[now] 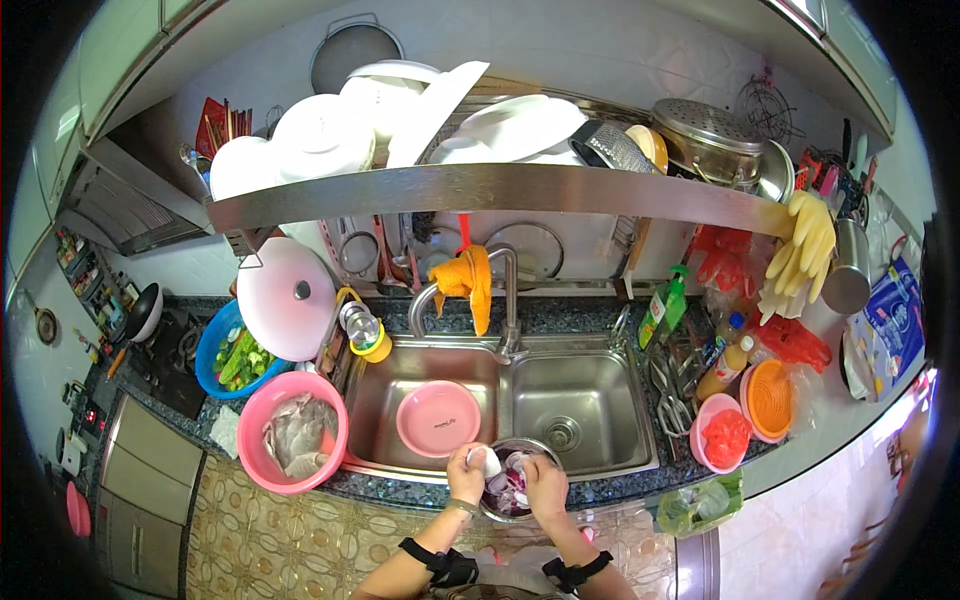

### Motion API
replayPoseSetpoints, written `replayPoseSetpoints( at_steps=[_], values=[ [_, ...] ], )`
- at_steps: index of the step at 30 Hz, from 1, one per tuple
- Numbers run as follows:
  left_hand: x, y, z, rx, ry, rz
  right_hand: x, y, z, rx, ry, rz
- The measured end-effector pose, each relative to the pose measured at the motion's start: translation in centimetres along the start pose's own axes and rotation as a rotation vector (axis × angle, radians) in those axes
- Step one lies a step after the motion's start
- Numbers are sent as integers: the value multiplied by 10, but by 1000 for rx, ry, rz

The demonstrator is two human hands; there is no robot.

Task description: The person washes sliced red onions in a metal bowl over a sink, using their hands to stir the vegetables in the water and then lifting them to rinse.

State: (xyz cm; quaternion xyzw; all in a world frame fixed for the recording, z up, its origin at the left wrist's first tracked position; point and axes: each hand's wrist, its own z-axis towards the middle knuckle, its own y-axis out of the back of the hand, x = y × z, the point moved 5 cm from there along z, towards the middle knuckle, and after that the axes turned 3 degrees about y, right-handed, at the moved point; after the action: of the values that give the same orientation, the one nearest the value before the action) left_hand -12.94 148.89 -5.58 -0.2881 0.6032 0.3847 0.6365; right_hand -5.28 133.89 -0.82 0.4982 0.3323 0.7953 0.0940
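My left hand (466, 474) grips a smooth white piece of food (491, 463) at the left rim of a metal bowl (544, 448). Purple and white food pieces (507, 487) lie in the bowl; what food they are is hard to make out. Over the bowl's right side is my right hand (545, 484), its fingertips drawn together near the pieces. Whether anything is between those fingers is hidden. The bowl rests at the front edge of a double steel sink (574, 375), in front of the divider.
A pink basin (439, 418) sits in the left sink bowl. On the counter to the left are a pink tub (251, 442) holding fish and a blue basin (214, 379) of green vegetables. The faucet (511, 300) carries an orange cloth (465, 281). Above runs a steel dish rack (495, 187).
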Motion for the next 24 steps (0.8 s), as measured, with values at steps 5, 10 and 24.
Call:
replayPoseSetpoints(
  at_steps=[5, 10, 24],
  values=[
    [-31, -8, -10, 236, 57, 10, 5, 2, -10, 139, 73, -325],
    [-51, -8, -17, 290, -51, 251, 12, 2, -1, 123, 155, -154],
    [-75, -12, -28, 331, -254, 276, -10, -29, -4, 138, -74, 485]
  ],
)
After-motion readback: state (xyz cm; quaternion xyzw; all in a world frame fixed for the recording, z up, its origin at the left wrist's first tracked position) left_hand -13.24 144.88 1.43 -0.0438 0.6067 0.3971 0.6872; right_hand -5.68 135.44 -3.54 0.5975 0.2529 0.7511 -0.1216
